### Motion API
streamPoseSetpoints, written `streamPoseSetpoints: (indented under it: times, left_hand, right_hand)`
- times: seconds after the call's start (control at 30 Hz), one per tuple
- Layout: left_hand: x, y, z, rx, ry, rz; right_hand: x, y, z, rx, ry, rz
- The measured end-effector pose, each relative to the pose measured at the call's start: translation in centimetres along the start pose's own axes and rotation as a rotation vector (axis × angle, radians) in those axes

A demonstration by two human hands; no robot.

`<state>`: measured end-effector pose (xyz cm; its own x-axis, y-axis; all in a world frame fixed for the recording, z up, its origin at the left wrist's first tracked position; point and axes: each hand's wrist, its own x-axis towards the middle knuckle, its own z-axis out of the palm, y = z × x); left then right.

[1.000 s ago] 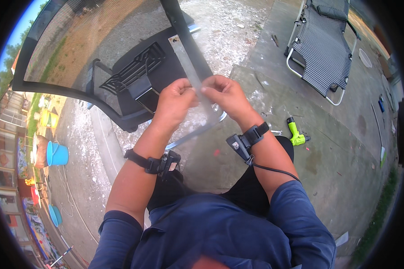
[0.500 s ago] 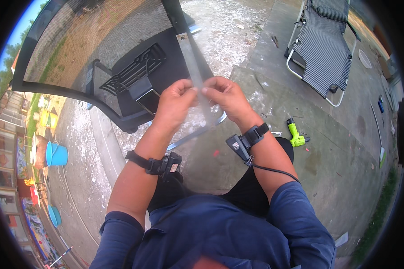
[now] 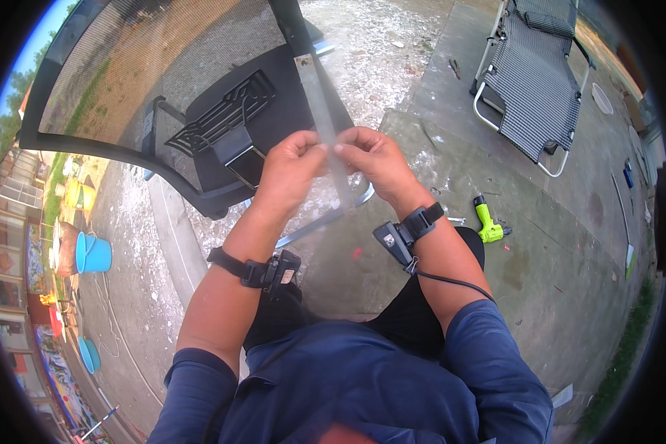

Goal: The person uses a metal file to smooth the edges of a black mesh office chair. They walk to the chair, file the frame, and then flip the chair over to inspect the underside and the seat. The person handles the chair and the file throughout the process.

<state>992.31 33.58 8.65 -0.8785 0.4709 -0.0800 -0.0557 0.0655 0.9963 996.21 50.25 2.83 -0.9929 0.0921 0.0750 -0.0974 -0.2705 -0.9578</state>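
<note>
Pinching a pale flat strip (image 3: 321,107) in both hands, center of frame, slightly above middle. Left hand (image 3: 296,164): thumb and forefinger drawn together at the strip's left edge, other fingers curled. Right hand (image 3: 374,157): same pinch, thumb at the right edge; no visible gap in either grip. Strip slants, top end up-left with a hole near it, overlapping the black chair (image 3: 291,83) in the upper left; lower end sits below my fingers, blurry. Bright green power tool (image 3: 487,220) lies right of center, checked lounger (image 3: 529,81) upper right, blue bucket (image 3: 94,255) at left.
</note>
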Motion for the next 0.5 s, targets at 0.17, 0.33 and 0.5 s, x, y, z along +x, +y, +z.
streamPoseSetpoints:
  times: [0.17,0.33,0.5]
  left_hand:
    - [-0.01,0.13,-0.01,-0.002,-0.009,-0.004]
    - [0.11,0.21,-0.04,0.014,-0.016,-0.009]
    - [0.22,0.14,-0.17,0.016,-0.021,-0.009]
  right_hand:
    - [0.01,0.03,-0.07,0.007,-0.012,-0.001]
    - [0.08,0.09,-0.08,0.013,-0.009,0.007]
    - [0.18,0.19,-0.07,0.019,-0.008,0.005]
